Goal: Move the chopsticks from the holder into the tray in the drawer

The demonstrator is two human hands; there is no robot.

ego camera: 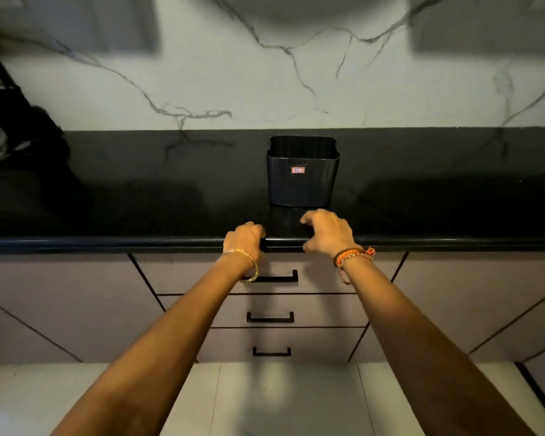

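Observation:
A black plastic holder point(302, 174) with a small red sticker stands upright on the black countertop point(139, 199), near the back wall. I see no chopsticks in it or anywhere else. My left hand point(244, 239) rests at the counter's front edge with fingers curled and nothing in it. My right hand point(328, 231) hovers over the same edge, just in front of the holder, fingers bent and apart, holding nothing. Below the counter a stack of three drawers is shut; the top drawer's black handle point(277, 278) lies right under my left wrist. No tray shows.
Two more drawer handles point(270, 317) point(272, 352) sit below the top one. Grey cabinet doors flank the drawers. A marble backsplash point(265, 73) rises behind the counter. A dark object point(19, 127) stands at the far left. Pale floor tiles lie below.

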